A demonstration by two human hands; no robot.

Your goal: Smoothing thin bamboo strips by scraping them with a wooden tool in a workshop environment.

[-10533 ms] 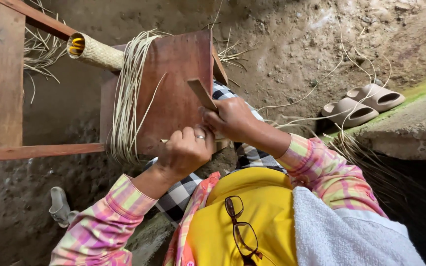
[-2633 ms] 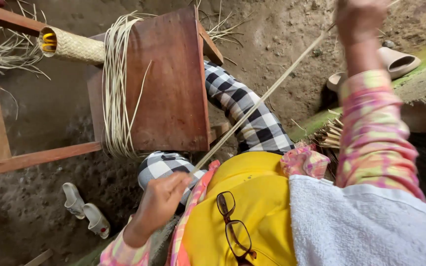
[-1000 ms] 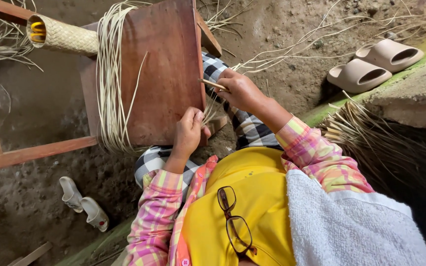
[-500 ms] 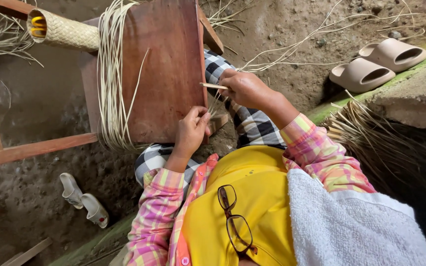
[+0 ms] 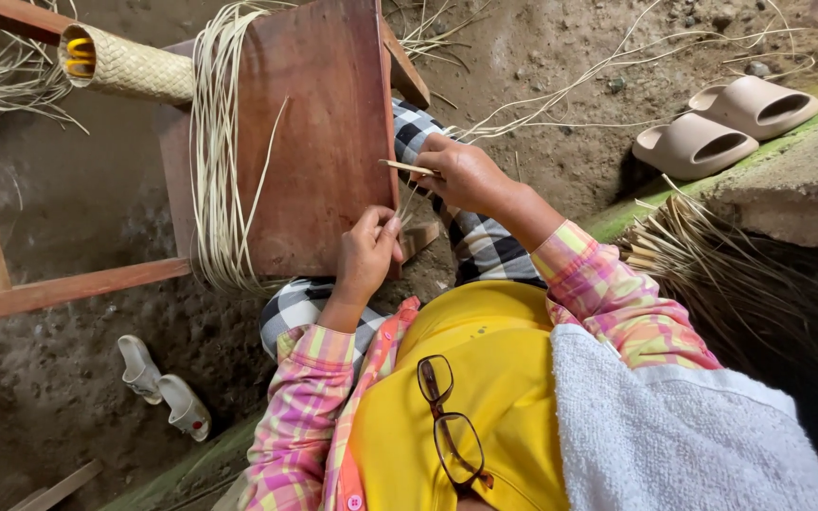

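Note:
A reddish wooden board (image 5: 319, 142) stands tilted before me, with a band of pale straw strands (image 5: 218, 170) wound around its left part. My left hand (image 5: 368, 251) pinches thin strands at the board's lower right edge. My right hand (image 5: 461, 173) sits just right of the board and grips a straw strand (image 5: 407, 167) that pokes left across the edge. Long loose ends of straw trail from this hand toward the upper right over the dirt.
A rolled woven mat (image 5: 125, 68) lies at the board's upper left, on a red wooden frame (image 5: 68, 289). Two beige slides (image 5: 726, 123) rest on the dirt beside a concrete ledge (image 5: 797, 180). A bundle of straw (image 5: 721, 274) fans out at right. Glasses (image 5: 449, 426) hang on my yellow shirt.
My right arm came down from high at the right with the long strand to the board's right edge. My left hand rose from my lap to that edge. Both have barely shifted since.

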